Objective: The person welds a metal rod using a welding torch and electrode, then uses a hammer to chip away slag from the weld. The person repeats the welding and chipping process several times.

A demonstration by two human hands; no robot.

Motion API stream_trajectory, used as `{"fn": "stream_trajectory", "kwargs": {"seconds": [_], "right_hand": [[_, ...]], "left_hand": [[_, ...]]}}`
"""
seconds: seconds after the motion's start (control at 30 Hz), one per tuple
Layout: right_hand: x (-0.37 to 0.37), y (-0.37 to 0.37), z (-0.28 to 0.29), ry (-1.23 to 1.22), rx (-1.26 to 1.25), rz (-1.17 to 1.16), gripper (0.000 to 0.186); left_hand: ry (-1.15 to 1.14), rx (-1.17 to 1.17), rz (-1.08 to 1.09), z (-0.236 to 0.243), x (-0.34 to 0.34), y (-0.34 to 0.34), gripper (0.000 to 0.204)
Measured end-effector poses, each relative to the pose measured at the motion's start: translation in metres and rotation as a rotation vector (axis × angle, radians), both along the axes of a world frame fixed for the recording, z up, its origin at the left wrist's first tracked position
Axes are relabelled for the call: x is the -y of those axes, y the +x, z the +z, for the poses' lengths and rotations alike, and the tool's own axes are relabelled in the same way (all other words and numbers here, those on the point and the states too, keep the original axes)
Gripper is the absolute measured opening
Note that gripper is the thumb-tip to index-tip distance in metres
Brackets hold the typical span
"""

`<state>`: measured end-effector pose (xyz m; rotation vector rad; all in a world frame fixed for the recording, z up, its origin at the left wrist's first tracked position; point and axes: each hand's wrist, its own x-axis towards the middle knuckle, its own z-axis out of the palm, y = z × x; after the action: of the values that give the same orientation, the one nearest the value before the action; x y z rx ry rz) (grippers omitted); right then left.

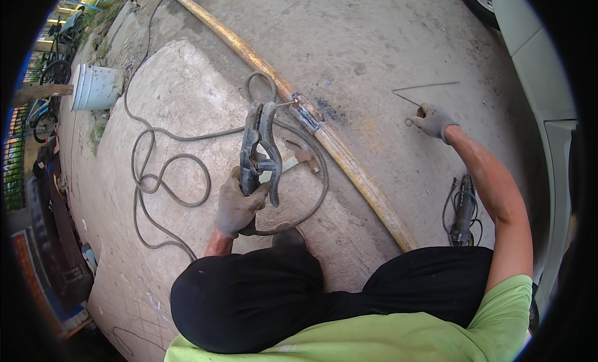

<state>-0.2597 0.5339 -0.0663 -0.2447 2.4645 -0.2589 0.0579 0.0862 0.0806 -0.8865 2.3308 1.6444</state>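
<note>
A green shirt (pixel 374 337) is lying nearest; ahead, a black electrode holder (pixel 251 144) is pointing its rod (pixel 285 104) at the rusty pipe's (pixel 358 174) glowing spot (pixel 296 101). The left hand (pixel 238 204) is gripping it, fingers wrapped; the outstretched right hand (pixel 435 121) is curling around a bent wire (pixel 427 86).

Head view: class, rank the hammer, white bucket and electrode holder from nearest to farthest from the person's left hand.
From the left hand:
1. Electrode holder: in its grip.
2. Hammer: on the ground, ahead and to the right.
3. White bucket: well off, ahead and to the left.
</note>
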Motion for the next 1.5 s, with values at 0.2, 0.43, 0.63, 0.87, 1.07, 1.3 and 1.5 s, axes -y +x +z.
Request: {"fn": "stream_trajectory", "kwargs": {"seconds": [0.2, 0.43, 0.63, 0.87, 1.07, 1.3, 1.5], "right_hand": [[-0.009, -0.002, -0.007, 0.002, -0.014, -0.002, 0.060], [0.001, 0.002, 0.001, -0.002, -0.010, -0.015, 0.061], [-0.007, -0.003, -0.009, 0.007, -0.037, 0.018, 0.062], [-0.005, -0.001, -0.003, -0.002, 0.022, -0.009, 0.058], [-0.005, -0.002, -0.003, 0.035, -0.031, 0.039, 0.054], [-0.008, -0.004, -0.005, 0.011, -0.022, 0.026, 0.051], [0.001, -0.002, 0.004, 0.023, 0.015, 0.006, 0.062]], "left_hand": [[-0.015, -0.056, -0.060, -0.008, 0.003, 0.003, 0.035], [0.769, -0.178, 0.369, -0.033, 0.036, 0.016, 0.031], [1.362, -0.147, 0.543, -0.062, 0.069, 0.023, 0.030], [0.951, -0.162, 0.422, -0.048, 0.051, 0.027, 0.032], [0.552, -0.192, 0.223, -0.033, 0.029, 0.020, 0.052], [0.428, -0.187, 0.149, -0.032, 0.027, 0.016, 0.049], [0.455, -0.174, 0.197, -0.034, 0.027, 0.019, 0.050]]}}
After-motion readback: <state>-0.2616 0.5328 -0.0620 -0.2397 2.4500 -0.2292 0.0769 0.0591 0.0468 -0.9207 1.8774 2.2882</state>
